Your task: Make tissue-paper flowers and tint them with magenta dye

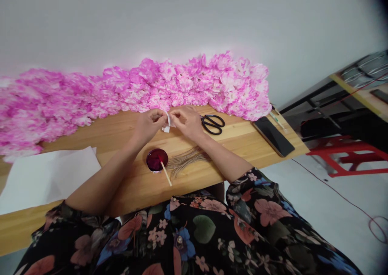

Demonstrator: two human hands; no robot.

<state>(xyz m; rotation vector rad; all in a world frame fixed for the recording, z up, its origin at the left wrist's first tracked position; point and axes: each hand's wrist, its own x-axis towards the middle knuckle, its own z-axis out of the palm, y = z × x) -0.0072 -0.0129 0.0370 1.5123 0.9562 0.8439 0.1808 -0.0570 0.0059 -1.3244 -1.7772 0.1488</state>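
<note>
Both hands meet above the wooden table, pinching a small strip of white paper between them. My left hand grips its left side with thumb and forefinger. From the right, the fingers of my right hand are closed on the same strip. Part of the paper is hidden by the fingertips. Just right of my right hand lie black-handled scissors, their blades hidden behind it. Nearer me stands a small dish of dark red liquid with a thin wooden stick leaning in it.
Pink and white paper-like flowers are heaped along the wall. White sheets lie at left. Thin brown stems rest beside the dish, partly under my right forearm. A phone lies at the right end; a red stool stands beyond.
</note>
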